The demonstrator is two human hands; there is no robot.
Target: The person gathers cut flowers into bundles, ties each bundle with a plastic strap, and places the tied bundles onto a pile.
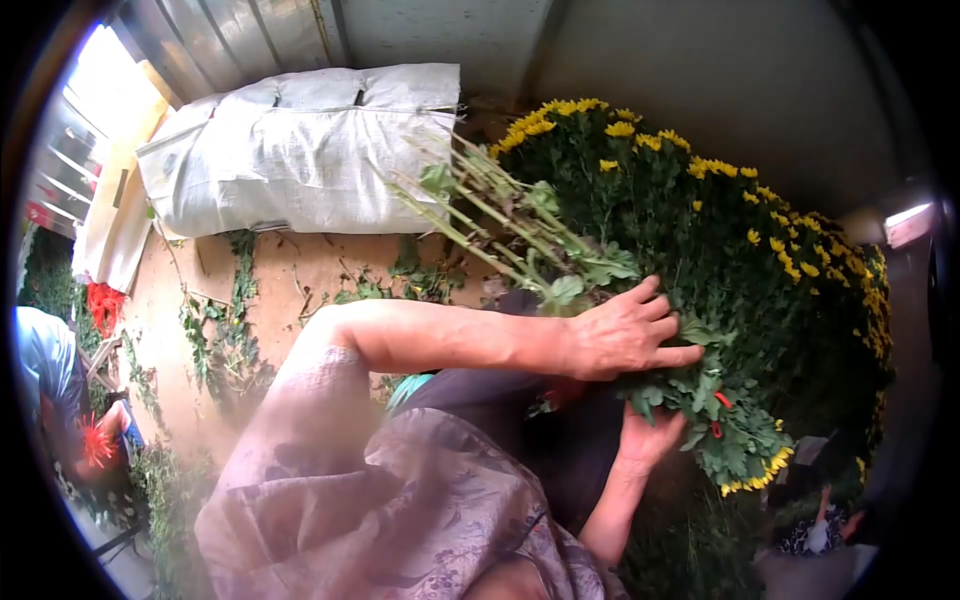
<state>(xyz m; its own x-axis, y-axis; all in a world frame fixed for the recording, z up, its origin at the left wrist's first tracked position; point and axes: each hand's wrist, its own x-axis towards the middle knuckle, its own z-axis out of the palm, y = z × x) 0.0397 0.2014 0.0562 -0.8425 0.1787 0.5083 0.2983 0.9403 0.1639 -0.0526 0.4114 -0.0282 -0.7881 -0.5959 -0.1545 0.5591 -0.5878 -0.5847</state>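
Note:
A bunch of yellow chrysanthemums [735,440] lies across my lap, its flower heads toward the lower right and its bare cut stems [500,215] toward the upper left. Two small red ties [722,399] show among its leaves. My left hand [620,332] rests over the leafy middle of the bunch, fingers stretched and spread. Lower down, my right hand [652,438] cups the bunch from the near side; leaves cover part of its fingers.
A large bank of yellow chrysanthemums [740,230] stands along the right. White woven sheeting [320,150] covers a long bundle at the back. Loose leaves and stems litter the brown floor [280,270]. Another person's blue clothing [50,365] shows at left, and red strands [104,305] hang nearby.

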